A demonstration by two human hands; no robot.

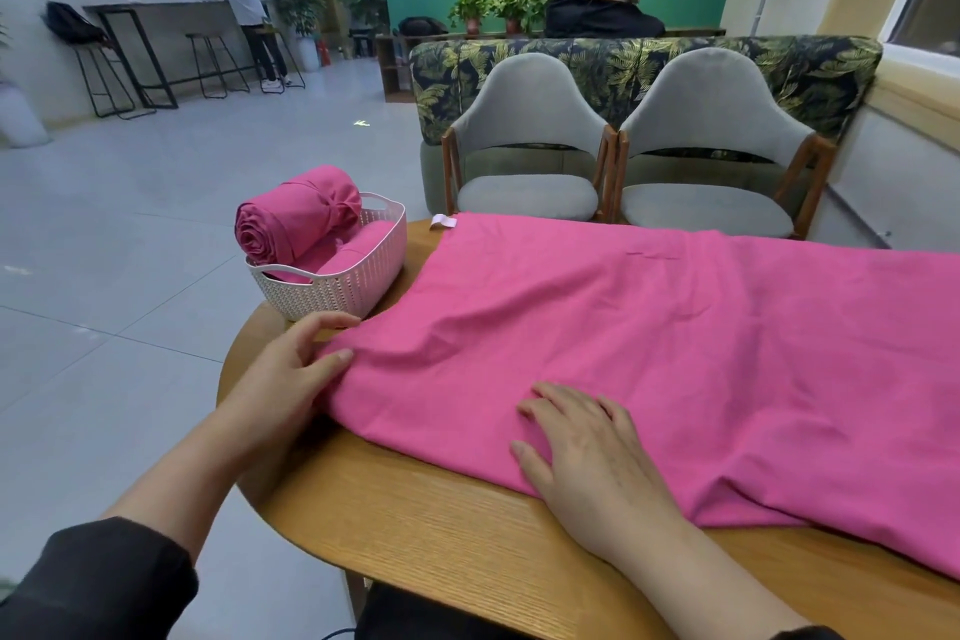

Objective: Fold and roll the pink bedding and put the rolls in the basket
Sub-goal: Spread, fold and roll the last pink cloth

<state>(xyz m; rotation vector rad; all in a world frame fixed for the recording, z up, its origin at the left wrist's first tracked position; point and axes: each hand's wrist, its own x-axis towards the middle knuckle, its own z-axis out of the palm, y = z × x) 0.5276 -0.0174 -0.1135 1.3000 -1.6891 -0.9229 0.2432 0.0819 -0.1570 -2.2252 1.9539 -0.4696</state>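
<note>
Wooden and round-ended, the table [441, 535] carried a folded pink sheet [649, 327] across its middle toward its right edge. At its left end the white basket [337, 291] already held 2 pink rolls [296, 218]. The left hand [291, 374] touched the sheet's left edge, fingers loosely extended, probably to start rolling; the right hand [587, 452] pressed flat, smoothing it.
</note>
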